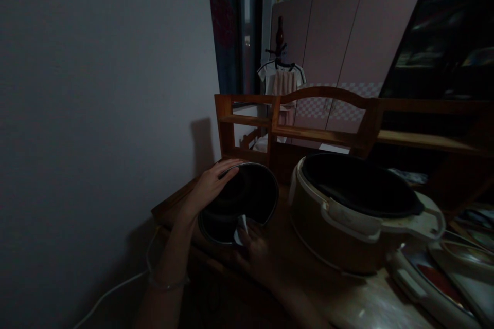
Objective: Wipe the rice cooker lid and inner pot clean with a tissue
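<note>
The dark pot (254, 193) tilts near the tabletop's (347, 298) left end, mouth and long axis toward the person; the left hand (212, 182) grips its rim, the right hand (257, 249) pinches a white wipe (238, 235) at the near rim. Rightward stands a cooker (339, 241) (interior too dark to read).

Dim room. Left hand (216, 180) lies over the upper rim of a dark, round pot (249, 193), which is tipped with its mouth toward the viewer. Right hand (257, 252) holds a white wipe (240, 234), cloth or paper unclear, at the pot's lower rim. Just to the right on the table (366, 306): a pale cooker (332, 236) with a black interior. Wooden shelving (330, 93) behind; pink cupboard (332, 36) beyond. White cable (111, 288) at lower left.
</note>
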Action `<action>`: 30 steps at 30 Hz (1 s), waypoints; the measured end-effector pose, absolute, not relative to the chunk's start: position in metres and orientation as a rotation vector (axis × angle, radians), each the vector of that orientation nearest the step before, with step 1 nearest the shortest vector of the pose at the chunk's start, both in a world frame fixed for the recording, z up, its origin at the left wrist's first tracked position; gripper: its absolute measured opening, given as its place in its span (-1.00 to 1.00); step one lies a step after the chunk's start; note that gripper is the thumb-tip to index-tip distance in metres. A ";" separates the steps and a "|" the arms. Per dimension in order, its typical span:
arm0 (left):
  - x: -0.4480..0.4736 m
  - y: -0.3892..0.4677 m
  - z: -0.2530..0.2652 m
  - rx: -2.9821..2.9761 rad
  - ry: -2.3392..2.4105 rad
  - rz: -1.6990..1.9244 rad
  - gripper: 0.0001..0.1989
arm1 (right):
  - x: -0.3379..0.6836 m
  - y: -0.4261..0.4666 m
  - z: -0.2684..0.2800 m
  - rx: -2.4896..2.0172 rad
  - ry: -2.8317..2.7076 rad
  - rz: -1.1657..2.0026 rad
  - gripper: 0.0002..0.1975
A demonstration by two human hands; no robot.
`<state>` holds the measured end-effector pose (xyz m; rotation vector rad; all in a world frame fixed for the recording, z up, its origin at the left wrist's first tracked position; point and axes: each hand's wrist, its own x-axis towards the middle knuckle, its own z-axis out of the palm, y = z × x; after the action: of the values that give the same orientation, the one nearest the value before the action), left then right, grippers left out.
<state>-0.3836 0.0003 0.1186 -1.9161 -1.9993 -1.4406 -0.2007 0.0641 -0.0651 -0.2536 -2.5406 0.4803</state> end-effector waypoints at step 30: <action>-0.388 -0.004 0.119 -1.939 -2.029 -1.425 -0.58 | -0.226 0.027 -0.052 -0.163 -2.636 0.716 -0.14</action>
<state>-0.3877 -0.0042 0.1188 -1.9390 -2.0291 -1.4253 -0.2265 0.0272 -0.0524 -0.1634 -2.6355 0.7161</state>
